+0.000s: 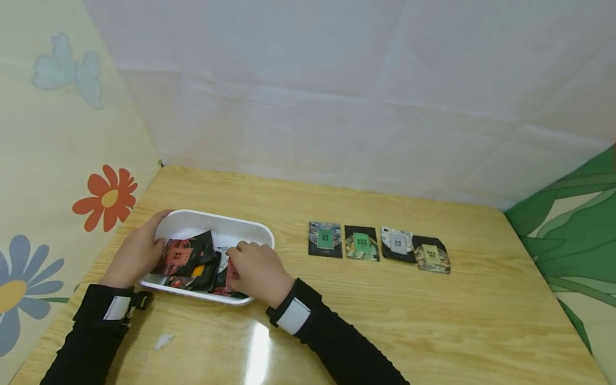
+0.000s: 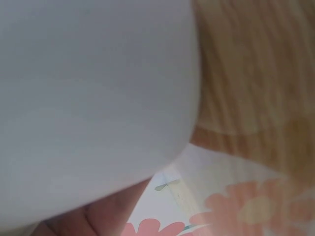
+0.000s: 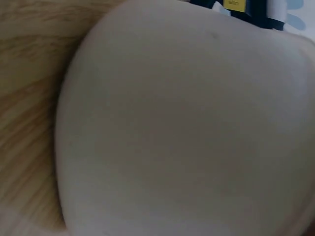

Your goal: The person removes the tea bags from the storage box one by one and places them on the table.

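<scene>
A white plastic tray (image 1: pixel 231 224) on the left of the table holds several flat, mostly black packets. At its left end, my left hand (image 1: pixel 136 255) grips the wall, the thumb reaching inside beside a red-labelled black packet (image 1: pixel 178 258). Fingers (image 2: pixel 106 216) of that hand show against the tray's outside in the left wrist view. My right hand (image 1: pixel 260 270) reaches over the tray's right end and pinches another red-labelled packet (image 1: pixel 232 277), partly hidden by the fingers. In the right wrist view, the tray's outer wall (image 3: pixel 172 123) fills most of the picture.
To the right, several picture packets lie in a row on the wooden table (image 1: pixel 433 321): one with a teal label (image 1: pixel 325 239), one green (image 1: pixel 362 244), one grey (image 1: pixel 398 243) and one yellow (image 1: pixel 431 255). A white sheet (image 1: pixel 337 107) hangs behind. A small white scrap (image 1: pixel 163 341) lies in front.
</scene>
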`<state>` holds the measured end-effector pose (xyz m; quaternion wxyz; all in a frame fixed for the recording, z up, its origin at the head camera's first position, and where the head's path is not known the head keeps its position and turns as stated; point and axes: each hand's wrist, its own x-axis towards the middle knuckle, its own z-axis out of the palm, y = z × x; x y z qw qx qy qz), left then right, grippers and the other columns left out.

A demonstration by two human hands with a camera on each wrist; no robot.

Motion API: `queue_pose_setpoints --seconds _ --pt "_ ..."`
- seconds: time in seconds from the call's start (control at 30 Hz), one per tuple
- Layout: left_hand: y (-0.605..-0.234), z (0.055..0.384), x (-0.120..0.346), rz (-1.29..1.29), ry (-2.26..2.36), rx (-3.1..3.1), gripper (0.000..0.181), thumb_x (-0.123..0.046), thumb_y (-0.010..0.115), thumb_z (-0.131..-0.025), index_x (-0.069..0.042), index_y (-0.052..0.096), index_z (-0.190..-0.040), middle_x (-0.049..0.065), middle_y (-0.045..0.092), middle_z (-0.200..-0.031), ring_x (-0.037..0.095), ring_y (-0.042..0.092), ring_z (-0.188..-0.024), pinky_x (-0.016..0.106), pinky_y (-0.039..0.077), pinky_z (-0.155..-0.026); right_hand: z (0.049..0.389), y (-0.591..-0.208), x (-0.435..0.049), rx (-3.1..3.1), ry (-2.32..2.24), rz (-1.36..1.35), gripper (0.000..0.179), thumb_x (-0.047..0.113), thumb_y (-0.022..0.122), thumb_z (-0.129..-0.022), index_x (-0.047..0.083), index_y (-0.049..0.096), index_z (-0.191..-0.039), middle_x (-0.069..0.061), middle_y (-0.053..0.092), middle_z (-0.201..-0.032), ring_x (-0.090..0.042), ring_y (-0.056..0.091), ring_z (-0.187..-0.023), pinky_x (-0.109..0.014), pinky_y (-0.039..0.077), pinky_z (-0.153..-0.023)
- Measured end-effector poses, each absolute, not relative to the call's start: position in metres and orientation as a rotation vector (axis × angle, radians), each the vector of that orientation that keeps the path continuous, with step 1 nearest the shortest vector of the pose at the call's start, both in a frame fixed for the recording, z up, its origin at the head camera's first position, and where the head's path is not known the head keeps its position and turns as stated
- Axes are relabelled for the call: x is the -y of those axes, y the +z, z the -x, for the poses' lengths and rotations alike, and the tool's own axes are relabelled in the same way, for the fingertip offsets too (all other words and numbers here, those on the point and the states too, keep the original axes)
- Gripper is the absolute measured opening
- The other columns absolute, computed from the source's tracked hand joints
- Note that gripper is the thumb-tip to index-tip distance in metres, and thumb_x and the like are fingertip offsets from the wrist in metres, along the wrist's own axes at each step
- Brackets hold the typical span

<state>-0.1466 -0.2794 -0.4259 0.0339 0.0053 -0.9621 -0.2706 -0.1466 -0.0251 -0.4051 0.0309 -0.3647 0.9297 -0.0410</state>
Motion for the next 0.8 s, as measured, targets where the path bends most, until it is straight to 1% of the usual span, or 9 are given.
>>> queue_pose_setpoints --seconds 0.07,0.13,0.27,0.37,0.5,0.6,0.7,0.8 --pt "-0.4257 0.1466 0.2798 -0.013 -0.829 2.957 0.060 0.001 0.051 -0.090 -0.001 0.032 -0.147 0.034 0.051 -0.125 0.048 0.055 -0.104 0.066 0.040 -0.088 0.1470 -0.4074 0.0272 -2.867 -0.074 1.111 0.054 0.052 0.075 -0.074 0.017 0.065 -0.114 0.006 0.061 -0.092 -0.011 0.058 -0.079 -0.024 0.040 -0.058" --pt "-0.4253 0.1466 0.2805 -0.004 -0.826 2.950 0.060 0.001 0.051 -0.090 -0.001 0.033 -0.147 0.034 0.051 -0.125 0.048 0.055 -0.103 0.066 0.040 -0.088 0.1473 -0.4086 0.0285 -2.867 -0.056 1.096 0.053 0.054 0.076 -0.071 0.018 0.066 -0.109 0.006 0.061 -0.089 -0.011 0.058 -0.077 -0.024 0.038 -0.056" --pt "-0.4242 0.1471 0.2817 0.023 -0.819 2.931 0.059 0.002 0.052 -0.089 -0.001 0.034 -0.145 0.034 0.053 -0.123 0.047 0.056 -0.102 0.066 0.040 -0.087 0.1481 -0.4081 0.0303 -2.870 -0.071 1.069 0.049 0.056 0.078 -0.068 0.020 0.064 -0.098 0.007 0.056 -0.080 -0.011 0.053 -0.071 -0.025 0.034 -0.055" --pt "-0.4237 0.1475 0.2820 0.021 -0.823 2.937 0.059 0.002 0.052 -0.090 -0.002 0.033 -0.146 0.034 0.052 -0.124 0.047 0.056 -0.102 0.066 0.040 -0.087 0.1493 -0.4073 0.0308 -2.884 -0.108 1.056 0.052 0.055 0.080 -0.067 0.020 0.065 -0.102 0.005 0.054 -0.082 -0.012 0.052 -0.074 -0.025 0.036 -0.056" --pt "-0.4241 0.1467 0.2822 0.003 -0.841 2.949 0.060 0.001 0.051 -0.091 -0.002 0.032 -0.147 0.034 0.051 -0.126 0.049 0.055 -0.104 0.066 0.040 -0.088 0.1507 -0.4069 0.0306 -2.900 -0.163 1.039 0.061 0.053 0.082 -0.064 0.019 0.065 -0.112 0.002 0.053 -0.087 -0.014 0.051 -0.078 -0.025 0.038 -0.059" --pt "-0.4252 0.1459 0.2826 0.002 -0.849 2.947 0.060 0.001 0.051 -0.091 -0.003 0.032 -0.147 0.034 0.051 -0.126 0.049 0.054 -0.105 0.066 0.040 -0.088 0.1513 -0.4065 0.0293 -2.897 -0.210 1.033 0.064 0.050 0.085 -0.062 0.018 0.064 -0.113 0.003 0.051 -0.086 -0.013 0.049 -0.077 -0.024 0.038 -0.059" --pt "-0.4264 0.1458 0.2828 0.023 -0.834 2.936 0.058 0.001 0.050 -0.091 -0.002 0.033 -0.147 0.034 0.052 -0.124 0.046 0.056 -0.100 0.065 0.042 -0.086 0.1518 -0.4048 0.0265 -2.886 -0.274 1.028 0.063 0.045 0.086 -0.062 0.016 0.064 -0.113 0.004 0.051 -0.086 -0.012 0.050 -0.078 -0.023 0.040 -0.060" --pt "-0.4272 0.1462 0.2832 0.047 -0.816 2.924 0.058 0.001 0.049 -0.090 -0.001 0.034 -0.146 0.035 0.053 -0.122 0.045 0.058 -0.097 0.064 0.044 -0.084 0.1533 -0.4029 0.0228 -2.854 -0.337 1.009 0.052 0.039 0.085 -0.066 0.014 0.064 -0.107 0.005 0.051 -0.084 -0.010 0.051 -0.077 -0.021 0.041 -0.060"
